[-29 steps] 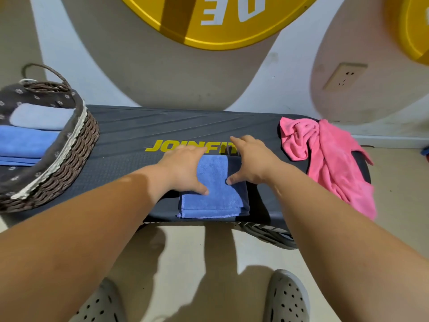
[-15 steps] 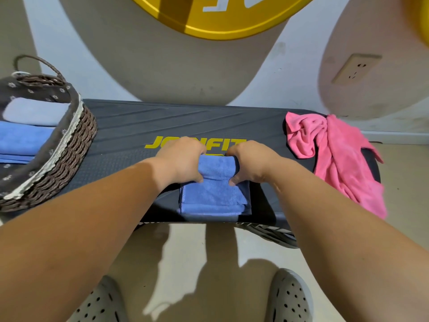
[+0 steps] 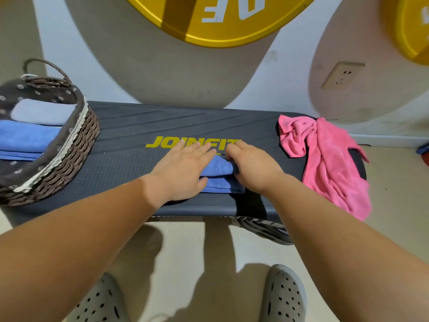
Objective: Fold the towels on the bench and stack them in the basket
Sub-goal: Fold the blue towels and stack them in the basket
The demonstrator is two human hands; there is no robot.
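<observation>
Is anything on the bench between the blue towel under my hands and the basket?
Nothing visible. The stretch of bench between the blue towel and the basket to its left is bare. The pink towel lies on the opposite side, to the right. The basket already holds folded towels, so this one would go on top.

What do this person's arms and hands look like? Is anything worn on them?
Both are bare. The left arm and right arm show no sleeves as far as the view reaches. The left hand and right hand have no gloves, and no rings, watch or bands show. Lower down, grey clogs with round holes are on the feet.
</observation>
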